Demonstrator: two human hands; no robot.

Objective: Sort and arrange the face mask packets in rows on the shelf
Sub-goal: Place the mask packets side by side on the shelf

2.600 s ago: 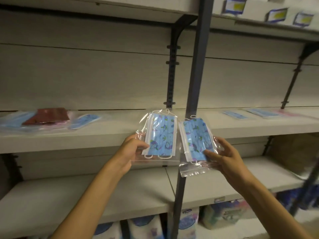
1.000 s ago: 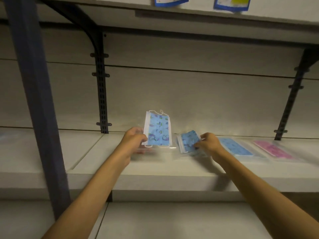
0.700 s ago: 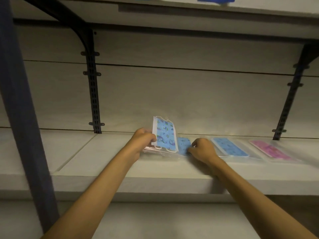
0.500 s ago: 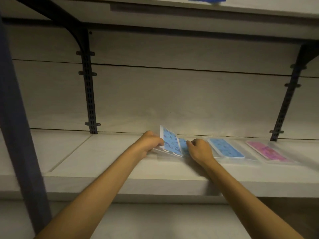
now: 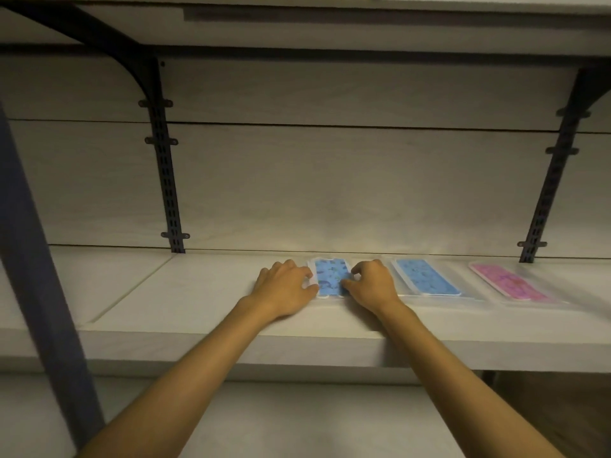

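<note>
A blue patterned face mask packet lies flat on the middle shelf, near the back wall. My left hand holds its left edge, thumb on the white border. At its right edge my right hand grips it with curled fingers. Only the strip of packet between the two hands shows. To the right lie a second blue mask packet and a pink mask packet, side by side in a row.
Black slotted shelf brackets stand at the back left and back right. A dark blue upright post crosses the left foreground. Another shelf hangs overhead and a lower shelf lies beneath my arms.
My left hand has tipped its upright blue packet down flat on the shelf, over the one that my right hand laid there. Both hands now sit at its edges.
</note>
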